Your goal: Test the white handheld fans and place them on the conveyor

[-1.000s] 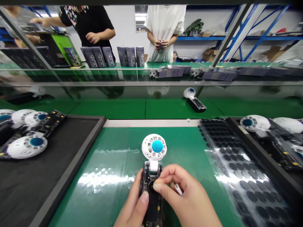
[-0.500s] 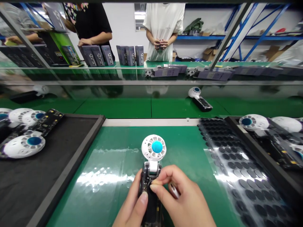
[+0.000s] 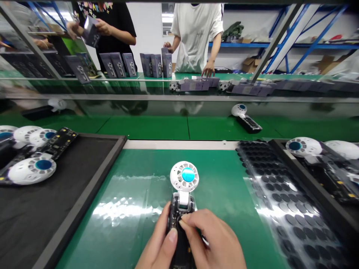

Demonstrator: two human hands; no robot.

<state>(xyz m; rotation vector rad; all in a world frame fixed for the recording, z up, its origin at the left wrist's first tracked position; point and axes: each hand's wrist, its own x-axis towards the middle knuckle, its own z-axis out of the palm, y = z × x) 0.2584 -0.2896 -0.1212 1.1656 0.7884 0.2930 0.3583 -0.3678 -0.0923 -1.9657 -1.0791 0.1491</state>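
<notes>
Fan handle (image 3: pixel 180 206) under right fingers (image 3: pixel 187 221), left thumb (image 3: pixel 171 237) alongside

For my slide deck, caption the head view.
Left hand and right hand hold a handheld fan over a green mat.

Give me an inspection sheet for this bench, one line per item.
Surface: green mat, with glare on a glossy film patch.
Job's things: handheld fan, white head with blue centre, head pointing away.
Clutter: sheet of black round pads at right; left tray and right tray holding more fan units.
Grippers: left hand grips the fan handle's side; right hand fingertips pinch its front.
Cables: nothing seen.
Surroundings: conveyor carrying one fan unit; boxes on the far bench; person in black shirt and person in white shirt beyond.
</notes>
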